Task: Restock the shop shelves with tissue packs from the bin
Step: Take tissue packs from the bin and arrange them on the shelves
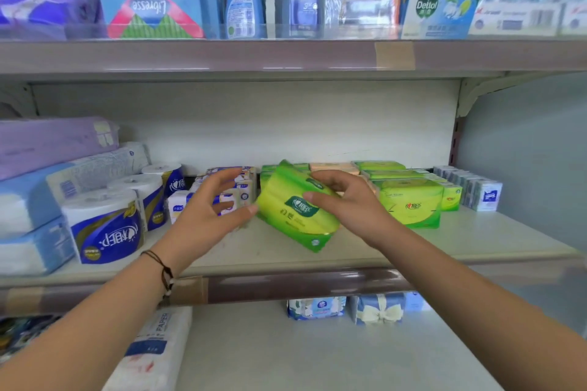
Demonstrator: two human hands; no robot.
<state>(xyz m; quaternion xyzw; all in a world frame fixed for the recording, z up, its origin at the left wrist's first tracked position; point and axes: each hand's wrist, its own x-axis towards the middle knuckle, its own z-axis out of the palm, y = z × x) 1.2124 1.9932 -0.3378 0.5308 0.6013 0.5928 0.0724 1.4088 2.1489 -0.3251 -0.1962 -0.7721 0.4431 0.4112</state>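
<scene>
A green tissue pack (293, 214) hangs tilted just above the middle shelf (476, 241). My right hand (346, 203) grips its right end, thumb on the front face and fingers over the top. My left hand (211, 209) is spread beside the pack's left edge, its thumb tip touching that edge. More green tissue packs (409, 200) stand in rows behind and to the right. The bin is out of view.
Toilet rolls (104, 225) and big soft packs fill the shelf's left. Small white-blue tissue packs (235, 194) sit behind my left hand, little white packs (482, 192) at far right. Bottles and boxes line the top shelf (286, 54). Below lie a paper pack (155, 346) and blue packs (317, 306).
</scene>
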